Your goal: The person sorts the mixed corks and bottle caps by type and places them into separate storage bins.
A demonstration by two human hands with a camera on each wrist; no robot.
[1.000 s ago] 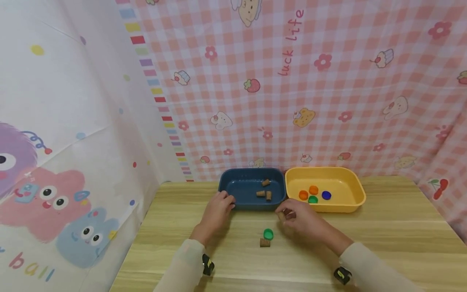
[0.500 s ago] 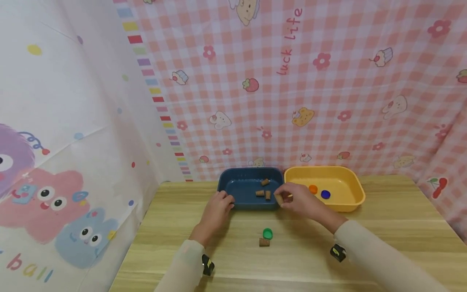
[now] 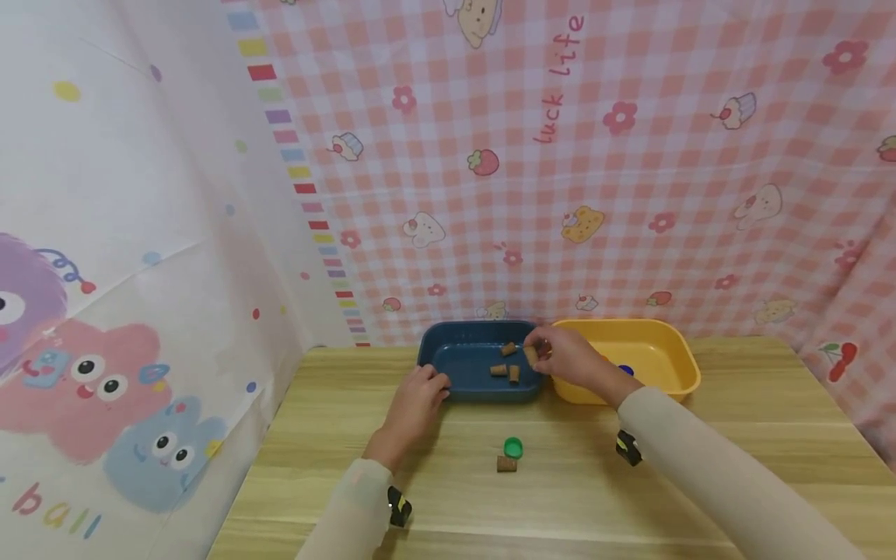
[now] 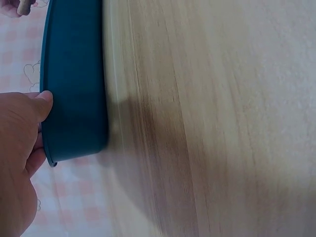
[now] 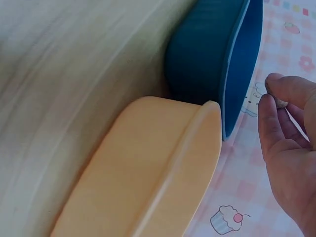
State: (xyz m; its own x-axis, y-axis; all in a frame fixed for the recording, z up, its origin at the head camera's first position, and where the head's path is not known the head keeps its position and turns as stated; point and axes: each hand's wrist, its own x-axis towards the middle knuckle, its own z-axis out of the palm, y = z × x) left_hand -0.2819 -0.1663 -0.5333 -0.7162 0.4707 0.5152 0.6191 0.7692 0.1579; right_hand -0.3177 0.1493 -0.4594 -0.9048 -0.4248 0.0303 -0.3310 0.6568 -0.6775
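Observation:
My left hand [image 3: 414, 404] grips the near left rim of a dark blue plastic tray [image 3: 448, 358]; in the left wrist view the thumb [image 4: 45, 101] lies on the outer wall with fingers behind the rim. Inside the tray lie 3 corks [image 3: 498, 370], toward its right side. My right hand [image 3: 574, 359] pinches another cork [image 3: 530, 357] between thumb and fingertips, above the tray's right edge. The right wrist view shows that hand raised over the rims, the cork mostly hidden by the fingers.
A yellow tray [image 3: 672, 358] stands against the blue one on the right. A blue bottle cap [image 3: 626, 369] shows inside, partly behind the right wrist. On the wooden table [image 3: 448, 505] in front lie a green cap [image 3: 513, 448] and a cork [image 3: 507, 464]. A checked cloth [image 3: 448, 194] hangs behind.
My right hand has risen from the front of the trays, moving away from me with the cork to above the blue tray's right edge. The left hand has stayed on the rim.

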